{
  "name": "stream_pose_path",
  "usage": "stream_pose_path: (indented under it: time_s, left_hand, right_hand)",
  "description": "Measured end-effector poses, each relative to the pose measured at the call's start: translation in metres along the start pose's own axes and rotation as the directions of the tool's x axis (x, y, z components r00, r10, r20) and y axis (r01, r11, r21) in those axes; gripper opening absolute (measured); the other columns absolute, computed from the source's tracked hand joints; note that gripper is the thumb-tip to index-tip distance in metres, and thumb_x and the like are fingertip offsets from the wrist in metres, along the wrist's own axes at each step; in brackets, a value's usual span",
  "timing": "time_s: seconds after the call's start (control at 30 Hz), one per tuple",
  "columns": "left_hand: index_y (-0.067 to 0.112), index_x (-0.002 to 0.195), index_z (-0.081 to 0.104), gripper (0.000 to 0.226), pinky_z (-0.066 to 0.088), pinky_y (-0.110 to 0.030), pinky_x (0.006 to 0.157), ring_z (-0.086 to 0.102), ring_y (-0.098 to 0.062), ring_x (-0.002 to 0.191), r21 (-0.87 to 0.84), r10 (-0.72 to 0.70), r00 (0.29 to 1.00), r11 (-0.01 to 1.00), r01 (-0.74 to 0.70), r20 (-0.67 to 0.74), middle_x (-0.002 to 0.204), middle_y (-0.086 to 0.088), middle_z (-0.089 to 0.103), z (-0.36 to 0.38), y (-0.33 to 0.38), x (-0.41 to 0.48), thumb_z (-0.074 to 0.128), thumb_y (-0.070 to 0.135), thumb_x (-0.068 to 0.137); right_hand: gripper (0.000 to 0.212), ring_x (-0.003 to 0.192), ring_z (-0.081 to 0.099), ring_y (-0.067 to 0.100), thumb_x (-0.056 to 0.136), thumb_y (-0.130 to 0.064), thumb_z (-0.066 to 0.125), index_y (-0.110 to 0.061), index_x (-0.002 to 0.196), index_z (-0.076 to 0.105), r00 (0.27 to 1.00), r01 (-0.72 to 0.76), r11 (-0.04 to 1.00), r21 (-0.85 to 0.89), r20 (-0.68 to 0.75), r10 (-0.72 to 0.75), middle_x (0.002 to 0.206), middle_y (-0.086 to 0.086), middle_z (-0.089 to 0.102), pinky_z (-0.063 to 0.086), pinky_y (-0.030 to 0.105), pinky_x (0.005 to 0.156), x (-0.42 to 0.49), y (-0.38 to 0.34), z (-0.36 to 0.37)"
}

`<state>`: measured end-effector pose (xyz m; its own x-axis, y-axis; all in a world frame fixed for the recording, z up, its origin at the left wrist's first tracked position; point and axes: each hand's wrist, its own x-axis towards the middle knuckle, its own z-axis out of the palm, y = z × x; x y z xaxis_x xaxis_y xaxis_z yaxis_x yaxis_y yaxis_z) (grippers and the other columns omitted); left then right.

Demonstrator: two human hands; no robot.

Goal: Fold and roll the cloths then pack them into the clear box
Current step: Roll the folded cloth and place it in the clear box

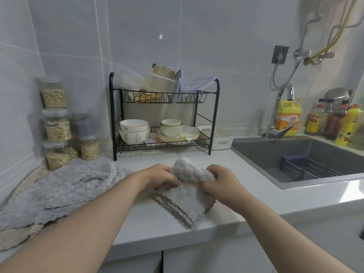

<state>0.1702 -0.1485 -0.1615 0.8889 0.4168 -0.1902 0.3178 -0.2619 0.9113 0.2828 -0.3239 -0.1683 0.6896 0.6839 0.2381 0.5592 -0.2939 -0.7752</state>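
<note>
Cloth (187, 196) between curled left hand (162, 177), right hand (221, 184)

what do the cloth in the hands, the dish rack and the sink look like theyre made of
The cloth looks like plush microfibre or fleece: fuzzy grey pile, scalloped edge. The dish rack looks like black-coated metal wire: thin rigid bars, slight sheen. The sink seems matte dark grey, perhaps composite or coated steel; unclear which.

fluffy grey cloth (187, 196); glossy wall tiles (197, 46); black wire rack (163, 95).
</note>
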Motion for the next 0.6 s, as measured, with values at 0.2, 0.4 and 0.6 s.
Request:
stream_pose_path:
  time_s: [0.2,0.4,0.6]
  left_hand:
    - [0.000,0.117,0.060,0.036,0.053,-0.049,0.089,0.068,-0.039,0.099,-0.537,0.037,0.978,0.831,-0.144,-0.206,0.105,-0.022,0.071,0.003,-0.038,-0.009,0.064,-0.002,0.082]
    - [-0.001,0.106,0.063,0.024,0.057,-0.038,0.072,0.070,-0.033,0.083,-0.536,0.018,0.933,0.814,-0.223,-0.360,0.092,-0.021,0.073,0.004,-0.042,-0.006,0.063,-0.008,0.083]
    - [-0.004,0.096,0.063,0.015,0.053,-0.048,0.081,0.067,-0.042,0.088,-0.567,0.001,0.947,0.801,-0.193,-0.321,0.099,-0.031,0.067,0.000,-0.040,-0.005,0.055,-0.001,0.084]
  right_hand:
    - [0.037,0.050,0.050,0.014,0.079,-0.031,0.076,-0.005,0.102,0.063,0.966,-0.260,0.626,0.735,0.191,0.177,0.065,0.002,0.060,0.046,0.027,0.049,0.010,0.011,0.019]
    - [0.028,0.089,0.068,0.042,0.067,-0.009,0.069,-0.005,0.094,0.068,0.992,-0.125,0.836,0.535,0.087,0.092,0.095,0.028,0.069,0.054,0.052,0.081,0.013,0.018,0.035]
    - [0.027,0.100,0.063,0.050,0.086,0.003,0.055,-0.013,0.098,0.072,0.991,-0.133,0.717,0.684,0.103,0.085,0.101,0.026,0.070,0.049,0.064,0.091,0.018,0.028,0.034]
